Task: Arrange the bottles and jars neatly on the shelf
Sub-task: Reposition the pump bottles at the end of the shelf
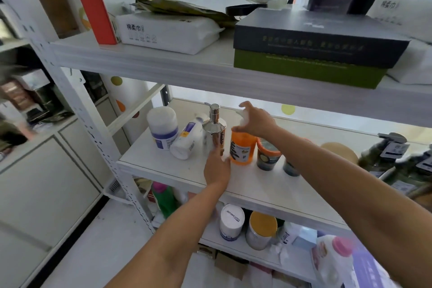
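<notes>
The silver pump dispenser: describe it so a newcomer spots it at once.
Look at the middle shelf of the white rack. In its left-hand row, it is the pump dispenser between the leaning white bottle and the orange bottle. It alone is shiny metal.

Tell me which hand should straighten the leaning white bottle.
Probably left: the left hand sits by the chrome dispenser, next to the leaning white bottle; the right hand rests atop the orange bottle.

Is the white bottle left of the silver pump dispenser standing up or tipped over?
Tipped over. The white bottle lies slanted on the shelf, its round base facing the camera, beside the upright silver pump dispenser.
</notes>
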Motion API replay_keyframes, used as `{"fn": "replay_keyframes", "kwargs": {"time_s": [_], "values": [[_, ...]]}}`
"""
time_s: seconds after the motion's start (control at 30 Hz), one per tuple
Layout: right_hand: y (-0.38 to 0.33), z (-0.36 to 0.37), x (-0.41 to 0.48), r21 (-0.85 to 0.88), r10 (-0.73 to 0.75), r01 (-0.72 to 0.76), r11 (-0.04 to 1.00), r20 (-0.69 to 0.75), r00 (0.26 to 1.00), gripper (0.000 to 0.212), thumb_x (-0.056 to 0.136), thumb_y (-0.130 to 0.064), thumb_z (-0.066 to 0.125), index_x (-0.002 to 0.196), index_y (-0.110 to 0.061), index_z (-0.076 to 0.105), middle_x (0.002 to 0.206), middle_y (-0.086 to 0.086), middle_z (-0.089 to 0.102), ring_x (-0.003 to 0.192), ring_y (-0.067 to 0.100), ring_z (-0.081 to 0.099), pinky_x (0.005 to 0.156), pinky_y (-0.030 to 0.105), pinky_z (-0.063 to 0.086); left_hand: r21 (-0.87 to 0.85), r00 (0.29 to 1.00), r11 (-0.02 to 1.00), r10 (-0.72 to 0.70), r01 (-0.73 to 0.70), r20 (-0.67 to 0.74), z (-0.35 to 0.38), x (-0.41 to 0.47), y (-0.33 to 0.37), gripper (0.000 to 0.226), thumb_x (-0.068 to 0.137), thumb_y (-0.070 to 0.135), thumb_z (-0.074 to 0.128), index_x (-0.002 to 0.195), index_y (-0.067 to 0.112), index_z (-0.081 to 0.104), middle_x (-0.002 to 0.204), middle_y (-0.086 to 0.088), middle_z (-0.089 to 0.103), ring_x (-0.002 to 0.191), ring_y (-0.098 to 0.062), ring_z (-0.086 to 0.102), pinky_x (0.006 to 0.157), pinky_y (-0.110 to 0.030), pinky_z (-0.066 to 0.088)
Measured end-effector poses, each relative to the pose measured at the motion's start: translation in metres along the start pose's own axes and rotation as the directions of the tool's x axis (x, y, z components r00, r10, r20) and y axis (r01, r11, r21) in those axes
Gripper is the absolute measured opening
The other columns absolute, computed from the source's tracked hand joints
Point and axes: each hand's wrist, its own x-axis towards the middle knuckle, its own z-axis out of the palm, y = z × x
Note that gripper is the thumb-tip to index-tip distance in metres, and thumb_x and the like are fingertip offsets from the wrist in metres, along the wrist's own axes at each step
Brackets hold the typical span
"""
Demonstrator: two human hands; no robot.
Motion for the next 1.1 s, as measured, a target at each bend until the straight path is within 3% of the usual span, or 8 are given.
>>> {"fn": "replay_keyframes", "kwargs": {"time_s": [0.07, 0.17, 0.23, 0.33, 0.47, 0.63, 0.9, 1.1], "values": [[-0.009, -0.005, 0.007, -0.051, -0.082, 0.081, 0.995, -0.031, 0.996, 0.079, 0.075, -0.050, 0.071, 0.139, -0.018, 0.037, 0.134, 0.007, 0.055, 0.117, 0.027, 0.054, 0.096, 0.039, 0.045, 0.002, 0.987, 1.000, -0.013, 0.014, -0.163, -0.011, 0.009, 0.005, 0.032, 0.093, 0.024, 0.059, 0.120, 0.010, 0.051, 0.123, -0.008, 0.056, 0.113, -0.024, 0.058, 0.090, -0.030, 0.047], [-0.028, -0.007, 0.021, -0.095, -0.153, 0.151, 0.984, -0.024, 0.988, 0.076, 0.073, -0.054, 0.071, 0.133, -0.016, 0.043, 0.133, 0.005, 0.054, 0.114, 0.026, 0.054, 0.091, 0.037, 0.049, 0.004, 0.956, 1.000, -0.006, 0.008, -0.292, -0.030, 0.034, 0.005, 0.055, 0.087, 0.030, 0.067, 0.130, 0.008, 0.041, 0.133, -0.013, 0.048, 0.122, -0.028, 0.051, 0.098, -0.036, 0.047], [-0.039, -0.004, 0.030, -0.091, -0.172, 0.171, 0.981, -0.004, 0.985, 0.075, 0.073, -0.051, 0.072, 0.133, -0.016, 0.044, 0.133, 0.004, 0.054, 0.114, 0.027, 0.054, 0.091, 0.038, 0.050, 0.029, 0.968, 1.000, 0.019, -0.012, -0.252, -0.040, 0.048, 0.002, 0.072, 0.081, 0.033, 0.073, 0.138, 0.010, 0.036, 0.138, -0.012, 0.046, 0.127, -0.027, 0.046, 0.105, -0.036, 0.042], [-0.050, 0.007, 0.040, -0.118, -0.166, 0.175, 0.977, 0.085, 0.982, 0.075, 0.076, -0.043, 0.072, 0.138, -0.019, 0.038, 0.132, 0.005, 0.056, 0.115, 0.028, 0.055, 0.090, 0.037, 0.047, 0.031, 0.995, 0.994, 0.101, -0.101, -0.022, -0.048, 0.065, -0.007, 0.086, 0.076, 0.034, 0.077, 0.145, 0.012, 0.030, 0.143, -0.008, 0.046, 0.132, -0.025, 0.043, 0.109, -0.034, 0.036], [-0.061, 0.021, 0.052, -0.123, -0.092, 0.106, 0.987, 0.118, 0.989, 0.057, 0.079, -0.035, 0.071, 0.124, -0.012, 0.045, 0.117, 0.012, 0.060, 0.102, 0.029, 0.058, 0.073, 0.033, 0.044, -0.011, 0.976, 0.990, 0.144, -0.144, 0.162, -0.054, 0.077, -0.015, 0.082, 0.075, 0.031, 0.079, 0.142, 0.013, 0.036, 0.136, -0.007, 0.054, 0.127, -0.024, 0.050, 0.107, -0.032, 0.040], [-0.072, 0.017, 0.051, -0.171, -0.007, 0.018, 0.985, 0.067, 0.998, 0.048, 0.077, -0.032, 0.073, 0.113, -0.008, 0.054, 0.108, 0.010, 0.061, 0.088, 0.024, 0.054, 0.069, 0.031, 0.042, 0.018, 0.952, 0.974, 0.216, -0.225, 0.216, -0.065, 0.086, -0.009, 0.049, 0.087, 0.023, 0.069, 0.129, 0.003, 0.052, 0.127, -0.015, 0.061, 0.118, -0.029, 0.057, 0.101, -0.031, 0.042], [-0.064, 0.014, 0.039, -0.220, 0.017, -0.009, 0.975, 0.038, 0.999, 0.047, 0.075, -0.035, 0.074, 0.109, -0.010, 0.054, 0.094, 0.005, 0.060, 0.082, 0.018, 0.052, 0.068, 0.028, 0.041, -0.109, 0.939, 0.973, 0.225, -0.203, 0.260, -0.057, 0.081, -0.015, 0.055, 0.075, 0.019, 0.078, 0.124, 0.011, 0.055, 0.118, -0.006, 0.066, 0.109, -0.025, 0.060, 0.089, -0.029, 0.047], [-0.075, 0.010, 0.045, -0.231, 0.033, -0.020, 0.973, 0.053, 0.998, 0.065, 0.081, -0.062, 0.056, 0.122, -0.011, 0.051, 0.114, 0.006, 0.062, 0.099, 0.023, 0.058, 0.083, 0.034, 0.046, 0.114, 0.919, 0.916, 0.370, -0.385, 0.136, -0.067, 0.075, -0.026, 0.052, 0.085, 0.031, 0.069, 0.129, 0.011, 0.052, 0.126, -0.009, 0.060, 0.117, -0.024, 0.056, 0.097, -0.032, 0.045]]}}
